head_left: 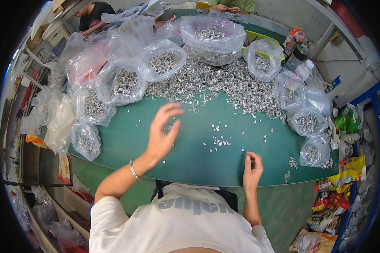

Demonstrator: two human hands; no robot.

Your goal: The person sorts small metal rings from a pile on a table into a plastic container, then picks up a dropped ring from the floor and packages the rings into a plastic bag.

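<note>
My left hand (pixel 162 133) hovers over the green tabletop (pixel 185 156), just short of the near edge of a wide heap of silvery metal rings (pixel 215 80). Its fingers are spread and curved, with nothing seen between them. At the table's front, my right hand (pixel 252 168) has thumb and fingers drawn together. Whatever it pinches, if anything, is too small to make out. Between the hands lie scattered small whitish flakes (pixel 219 141). To the right of my right hand sits a little cluster of rings (pixel 293 162).
Clear plastic bags of rings (pixel 162 63) line the table's left, back and right, one large bag (pixel 213 40) at back centre. A white bottle (pixel 304 69) and a dark bottle (pixel 297 57) stand at back right. Two people sit beyond. Colourful packages (pixel 350 170) fill the right side.
</note>
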